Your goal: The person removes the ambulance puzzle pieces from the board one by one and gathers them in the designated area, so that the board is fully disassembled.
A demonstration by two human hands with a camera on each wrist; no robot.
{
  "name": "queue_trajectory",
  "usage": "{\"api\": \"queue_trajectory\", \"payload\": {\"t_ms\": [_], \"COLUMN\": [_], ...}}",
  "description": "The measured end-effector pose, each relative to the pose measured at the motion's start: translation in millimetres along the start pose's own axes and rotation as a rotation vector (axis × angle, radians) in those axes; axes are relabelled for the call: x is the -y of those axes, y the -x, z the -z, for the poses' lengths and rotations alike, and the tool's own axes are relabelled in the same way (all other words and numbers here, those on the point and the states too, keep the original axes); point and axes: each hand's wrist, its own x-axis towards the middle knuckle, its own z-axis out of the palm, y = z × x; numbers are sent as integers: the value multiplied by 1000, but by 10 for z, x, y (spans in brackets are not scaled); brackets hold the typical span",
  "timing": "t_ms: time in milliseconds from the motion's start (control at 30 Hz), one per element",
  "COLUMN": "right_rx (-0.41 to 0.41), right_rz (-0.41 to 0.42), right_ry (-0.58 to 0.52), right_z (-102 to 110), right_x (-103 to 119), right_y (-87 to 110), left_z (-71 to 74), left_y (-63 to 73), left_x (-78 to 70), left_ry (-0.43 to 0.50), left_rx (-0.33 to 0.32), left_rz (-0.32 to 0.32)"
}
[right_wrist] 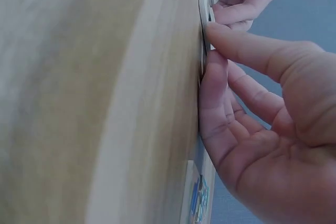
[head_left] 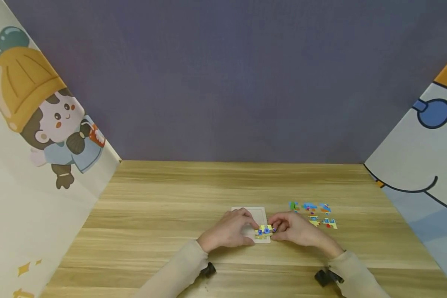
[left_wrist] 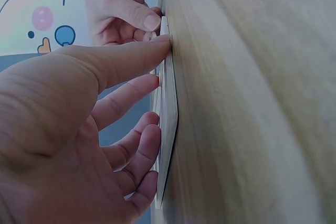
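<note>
A pale puzzle tray (head_left: 259,213) with a raised border lies flat on the wooden table. Yellow and blue puzzle pieces (head_left: 265,230) are at its near right corner. My left hand (head_left: 231,228) rests over the tray's left side, its thumb near the front edge and its index fingertip at the pieces. At the right side, my right hand (head_left: 297,229) pinches the edge of a puzzle piece between thumb and fingers. In the left wrist view, the tray's thin edge (left_wrist: 167,124) shows beside my left fingers, which are loosely bent. Fingers partly hide the pieces.
Several loose puzzle pieces (head_left: 310,206) lie on the table behind and right of my right hand. A dark wall panel (head_left: 223,82) stands at the back of the wooden table (head_left: 152,207). Side walls carry cartoon drawings.
</note>
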Motion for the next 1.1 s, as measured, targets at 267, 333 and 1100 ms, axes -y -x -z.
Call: {"api": "queue_trajectory", "payload": {"t_ms": [267,333,1100], "right_rx": [-11,-12,9], "right_rz": [35,42,81], "right_ry": [31,42,84], "right_z": [-14,-17,39], "right_x": [4,2,-5], "right_y": [9,12,86], "left_z": [-4,-6,-7], "left_y": [2,6,30], "left_x": [5,2,-24], "left_ry": [-4,-6,-3], "left_rx": [-9,-12,-1], "left_rz": [-10,-15,13]}}
